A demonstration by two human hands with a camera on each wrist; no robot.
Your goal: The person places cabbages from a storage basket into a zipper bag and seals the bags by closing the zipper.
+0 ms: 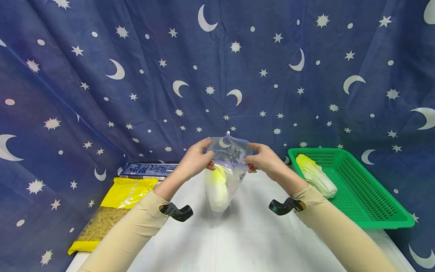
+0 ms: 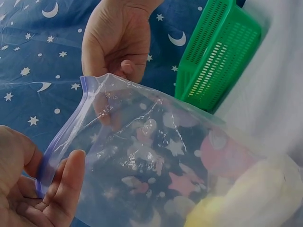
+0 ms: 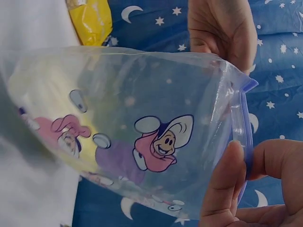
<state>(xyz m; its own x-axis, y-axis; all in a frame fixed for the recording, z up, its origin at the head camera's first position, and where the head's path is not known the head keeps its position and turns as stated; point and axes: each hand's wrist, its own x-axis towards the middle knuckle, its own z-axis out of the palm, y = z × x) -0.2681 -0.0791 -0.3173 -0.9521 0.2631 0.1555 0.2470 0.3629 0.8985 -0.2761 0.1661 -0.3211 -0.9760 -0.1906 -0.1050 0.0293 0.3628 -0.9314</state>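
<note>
Both arms reached forward over the table (image 1: 217, 245), forearms slanting inward. Left hand (image 1: 197, 159) pinched one side of the bag's (image 1: 236, 175) rim, thumb against fingers; right hand (image 1: 265, 160) pinched the opposite side, mouth gaping between. Bag hung upright midway along the far edge, cabbage (image 1: 217, 190) inside; couldn't tell whether its base touched. Basket (image 1: 368, 177) by right edge, holding another cabbage (image 1: 317, 176).

Across the upper frame the navy curtain (image 1: 255, 49) is patterned with white moons, stars and dots, while at centre the clear bag (image 1: 234, 175) is edged in lilac and printed with pink-clad cartoon figures, the cabbage (image 1: 217, 190) inside is tinted white and yellow, and the basket (image 1: 377, 183) at right is coloured green.
</note>
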